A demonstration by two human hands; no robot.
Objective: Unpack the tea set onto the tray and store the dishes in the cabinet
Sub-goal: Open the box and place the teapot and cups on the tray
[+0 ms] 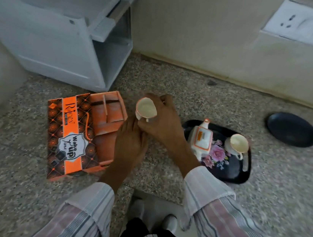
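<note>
An orange tea-set box lies open on the speckled counter, its cardboard insert showing. My right hand holds a cream cup just right of the box, above the counter. My left hand rests at the box's right edge, touching the insert, below the cup; what its fingers hold cannot be seen. To the right lies a black floral tray. On it stand a white and orange teapot and a second cream cup.
A white cabinet stands at the back left with an open compartment on its right side. A dark plate lies on the counter at the far right. A wall with a switch plate runs behind. My feet show below the counter edge.
</note>
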